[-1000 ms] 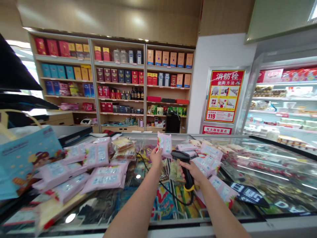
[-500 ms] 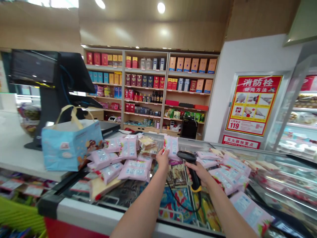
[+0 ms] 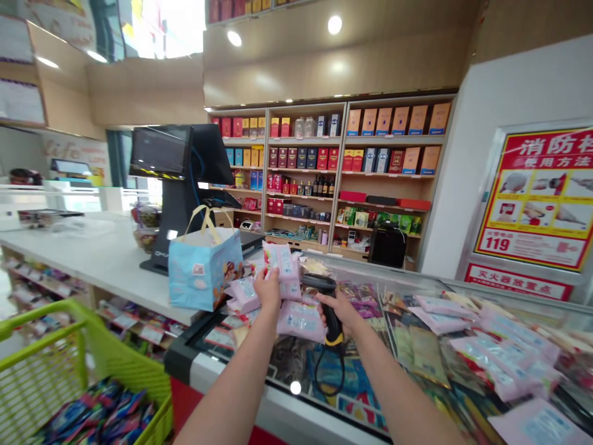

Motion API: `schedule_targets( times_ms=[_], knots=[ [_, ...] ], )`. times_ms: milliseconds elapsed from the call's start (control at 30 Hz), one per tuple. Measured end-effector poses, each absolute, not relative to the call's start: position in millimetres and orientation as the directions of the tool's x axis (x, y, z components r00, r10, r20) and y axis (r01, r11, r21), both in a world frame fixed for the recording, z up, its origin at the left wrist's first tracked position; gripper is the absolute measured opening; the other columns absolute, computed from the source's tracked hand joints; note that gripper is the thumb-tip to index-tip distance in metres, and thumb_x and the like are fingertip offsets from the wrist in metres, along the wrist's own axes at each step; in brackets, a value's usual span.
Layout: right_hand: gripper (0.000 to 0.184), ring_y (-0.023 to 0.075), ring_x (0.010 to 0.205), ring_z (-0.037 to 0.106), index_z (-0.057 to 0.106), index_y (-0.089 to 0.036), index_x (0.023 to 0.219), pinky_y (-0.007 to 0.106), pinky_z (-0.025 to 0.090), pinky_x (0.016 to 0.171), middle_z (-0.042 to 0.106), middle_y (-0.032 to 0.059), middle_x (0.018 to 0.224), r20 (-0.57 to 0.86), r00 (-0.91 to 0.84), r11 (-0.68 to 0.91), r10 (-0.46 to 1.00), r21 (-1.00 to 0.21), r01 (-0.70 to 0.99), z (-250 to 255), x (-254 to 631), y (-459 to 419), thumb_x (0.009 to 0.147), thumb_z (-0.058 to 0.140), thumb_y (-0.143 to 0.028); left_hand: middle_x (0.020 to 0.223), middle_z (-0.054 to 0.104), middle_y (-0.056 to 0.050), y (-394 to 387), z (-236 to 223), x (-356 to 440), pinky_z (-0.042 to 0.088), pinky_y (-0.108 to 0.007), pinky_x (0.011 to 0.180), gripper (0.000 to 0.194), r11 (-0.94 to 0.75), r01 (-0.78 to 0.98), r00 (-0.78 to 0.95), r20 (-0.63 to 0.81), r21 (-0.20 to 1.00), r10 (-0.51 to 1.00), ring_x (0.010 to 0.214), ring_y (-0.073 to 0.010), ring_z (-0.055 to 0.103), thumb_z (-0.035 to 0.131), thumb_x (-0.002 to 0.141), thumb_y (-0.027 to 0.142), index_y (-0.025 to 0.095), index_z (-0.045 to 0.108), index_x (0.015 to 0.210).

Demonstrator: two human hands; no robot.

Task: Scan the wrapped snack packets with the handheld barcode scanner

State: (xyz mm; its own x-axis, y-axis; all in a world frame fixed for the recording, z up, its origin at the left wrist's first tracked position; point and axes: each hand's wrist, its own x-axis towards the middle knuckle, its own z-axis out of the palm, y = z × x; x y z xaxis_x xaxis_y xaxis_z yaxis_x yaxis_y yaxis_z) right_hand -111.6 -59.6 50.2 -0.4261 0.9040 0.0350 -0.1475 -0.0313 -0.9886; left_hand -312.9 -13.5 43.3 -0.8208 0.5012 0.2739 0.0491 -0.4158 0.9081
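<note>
Pink packets (image 3: 280, 262) with blue panels

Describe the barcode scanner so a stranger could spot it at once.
Start at the glass-topped freezer below the wooden wall shelves. Over it, the right hand grips a black handheld barcode scanner, the only dark pistol-shaped thing among the pink packets, with a yellow band and a dangling black cord.

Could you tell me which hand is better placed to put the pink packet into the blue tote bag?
The left hand, probably: it holds the pink packet and is nearer the blue tote bag, while the right hand grips the black barcode scanner.
</note>
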Motion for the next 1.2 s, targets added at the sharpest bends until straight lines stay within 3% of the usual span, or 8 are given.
schedule_targets(
  times_ms=[133, 267, 433, 700, 833, 967, 1100, 1200],
  knots=[
    [0.047, 0.0096, 0.038, 0.049, 0.053, -0.019, 0.080, 0.023, 0.041, 0.038, 0.056, -0.0057, 0.048, 0.029, -0.493, -0.040, 0.870, -0.991, -0.128, 53.3, -142.4, -57.9, 0.056, 0.078, -0.050, 0.130, 0.062, -0.014, -33.6, 52.7, -337.0, 0.042, -0.041, 0.106, 0.051, -0.222, 0.382, -0.774, 0.442, 0.897, 0.453, 0.122, -0.0295, 0.056, 0.067, 0.069, 0.017, 0.017, 0.064, 0.120],
    [0.045, 0.0098, 0.039, 0.050, 0.052, -0.019, 0.078, 0.022, 0.042, 0.037, 0.057, -0.0053, 0.049, 0.017, -0.521, -0.047, 0.853, -0.993, -0.110, 54.8, -157.9, -59.4, 0.058, 0.077, -0.050, 0.153, 0.042, -0.015, -48.0, 56.5, -338.8, 0.019, -0.058, 0.117, 0.048, 0.032, 0.800, -0.493, 0.627, 0.599, 0.603, 0.145, -0.0354, 0.029, 0.059, 0.079, 0.015, 0.022, 0.063, 0.127],
    [0.047, 0.0098, 0.038, 0.050, 0.054, -0.018, 0.081, 0.023, 0.042, 0.036, 0.058, -0.0049, 0.050, 0.013, -0.502, -0.055, 0.864, -0.991, -0.121, 51.9, -152.0, -62.2, 0.058, 0.078, -0.051, 0.152, 0.043, -0.017, -41.5, 47.1, -333.2, 0.023, -0.065, 0.111, 0.044, 0.139, 0.916, -0.323, 0.486, 0.376, 0.812, 0.143, -0.0398, 0.032, 0.048, 0.092, 0.035, 0.023, 0.060, 0.132],
    [0.041, 0.0096, 0.037, 0.049, 0.053, -0.019, 0.082, 0.022, 0.041, 0.037, 0.056, -0.0064, 0.047, -0.004, -0.382, -0.070, 0.924, -0.985, -0.158, 46.5, -95.6, -61.9, 0.062, 0.078, -0.044, 0.152, 0.042, -0.017, -21.1, 59.1, -344.3, 0.017, -0.069, 0.111, 0.044, 0.180, 0.951, -0.276, 0.434, 0.249, 0.858, 0.143, -0.0400, 0.031, 0.047, 0.092, 0.032, 0.021, 0.060, 0.132],
    [0.041, 0.0100, 0.038, 0.050, 0.054, -0.018, 0.076, 0.023, 0.043, 0.038, 0.057, -0.0054, 0.047, 0.030, -0.301, -0.040, 0.953, -0.974, -0.222, 47.7, -55.0, -63.4, 0.058, 0.079, -0.045, 0.152, 0.041, -0.019, -25.2, 69.2, -327.7, 0.023, -0.072, 0.106, 0.045, 0.166, 0.940, -0.298, 0.482, 0.298, 0.824, 0.144, -0.0408, 0.027, 0.042, 0.093, 0.033, 0.013, 0.060, 0.128],
    [0.042, 0.0091, 0.038, 0.049, 0.054, -0.018, 0.071, 0.023, 0.043, 0.038, 0.057, -0.0056, 0.048, 0.093, -0.153, 0.043, 0.984, -0.951, -0.306, 55.5, -10.6, -76.2, 0.056, 0.080, -0.048, 0.144, 0.052, -0.017, -35.9, 62.3, -259.4, 0.031, -0.057, 0.110, 0.038, -0.169, 0.932, -0.108, 0.689, 0.322, 0.717, 0.138, -0.0331, 0.040, 0.044, 0.089, 0.025, 0.013, 0.064, 0.119],
    [0.042, 0.0085, 0.038, 0.049, 0.055, -0.018, 0.070, 0.022, 0.044, 0.039, 0.057, -0.0052, 0.050, 0.134, -0.075, 0.098, 0.988, -0.928, -0.358, 63.4, 31.2, -100.1, 0.057, 0.081, -0.047, 0.092, 0.074, -0.008, -38.5, 35.4, -145.2, 0.051, -0.036, 0.087, 0.015, -0.524, 0.670, 0.255, 0.499, 0.526, 0.828, 0.092, -0.0246, 0.068, 0.058, 0.080, 0.021, 0.019, 0.072, 0.085],
    [0.041, 0.0080, 0.038, 0.049, 0.057, -0.018, 0.074, 0.021, 0.044, 0.038, 0.057, -0.0053, 0.051, 0.157, -0.022, 0.138, 0.987, -0.924, -0.357, 64.1, 58.2, -121.6, 0.058, 0.082, -0.046, 0.073, 0.068, -0.004, -41.2, 11.5, -61.2, 0.053, -0.031, 0.067, 0.010, -0.487, 0.310, 0.417, 0.343, 0.817, 0.841, 0.067, -0.0174, 0.064, 0.064, 0.082, 0.022, 0.016, 0.069, 0.076]
  ],
)
